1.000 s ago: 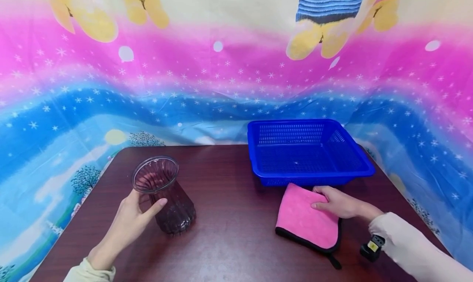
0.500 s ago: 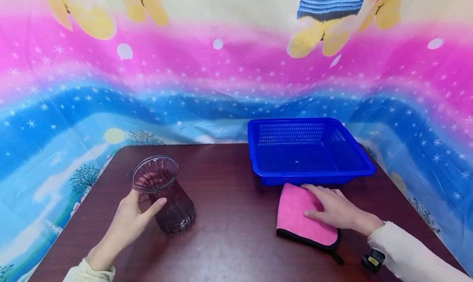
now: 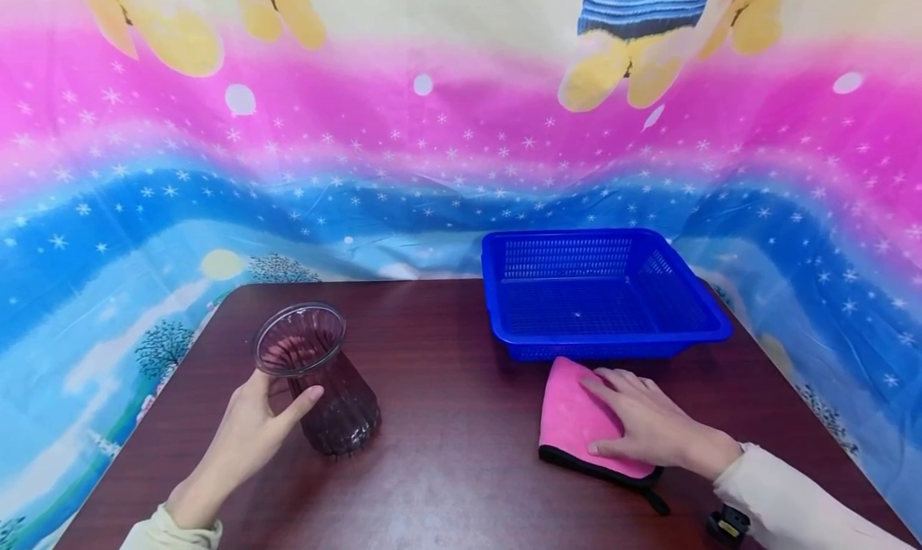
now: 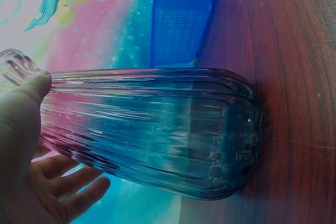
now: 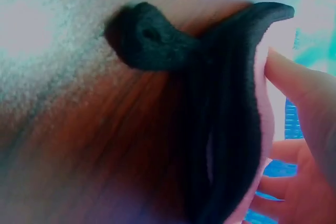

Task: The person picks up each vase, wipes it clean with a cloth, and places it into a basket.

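A ribbed clear glass vase with a flared rim is at the left of the table. My left hand grips it just below the rim, thumb on the near side. In the left wrist view the thumb lies across the neck of the vase, and the other fingers reach behind it. On the right, a folded pink cloth with black edging and a small black loop lies flat. My right hand rests on its right part, fingers spread. The right wrist view shows the cloth's black edge near the thumb.
A blue plastic basket with perforated sides stands at the back right, just behind the cloth. The dark wood table reaches back to a colourful printed curtain. Between vase and cloth lies bare tabletop.
My right hand has changed from holding the cloth's right edge to resting spread over it, moving slightly nearer to me. The cloth's near edge has settled. My left hand and the vase stay put.
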